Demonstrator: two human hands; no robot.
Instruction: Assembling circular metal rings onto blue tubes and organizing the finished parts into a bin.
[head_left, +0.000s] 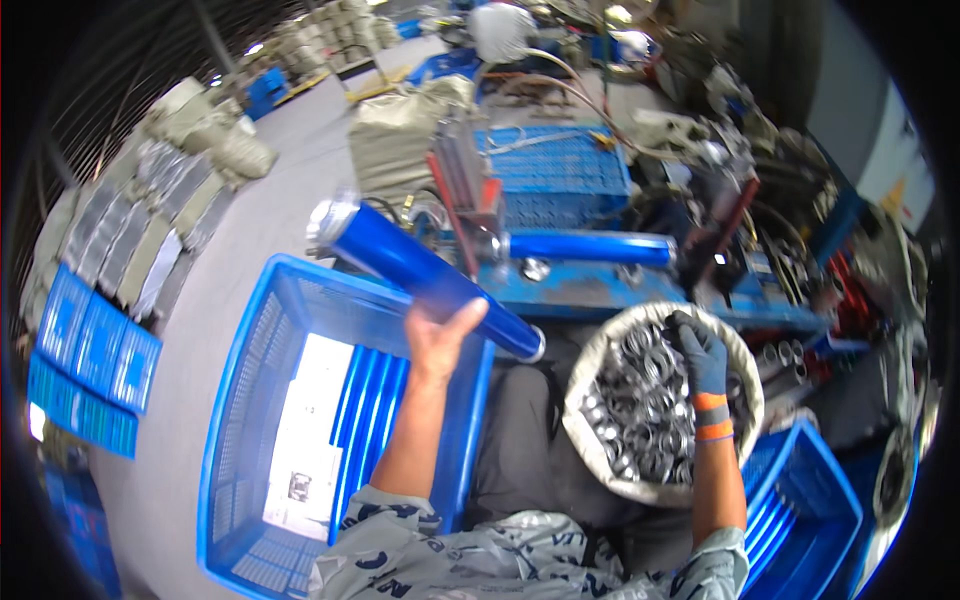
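My bare left hand (437, 342) grips a shiny blue tube (405, 262) near its lower end. The tube slants up to the left above a blue plastic crate, its silvery upper end blurred. My right hand (700, 350), in a dark glove with an orange cuff, is over the far right part of a sack (583, 425) full of loose metal rings (640, 400). Its fingers are curled; whatever is in them is hidden. In front of me, a second blue tube (590, 248) lies level across a blue machine bench (570, 290).
The blue crate (225, 450) at my left holds several blue tubes (372, 400) beside white sheets. Another blue crate (845, 520) with tubes stands at lower right. A blue basket (555, 170) sits beyond the bench. Stacked bundles (130, 225) line the left side.
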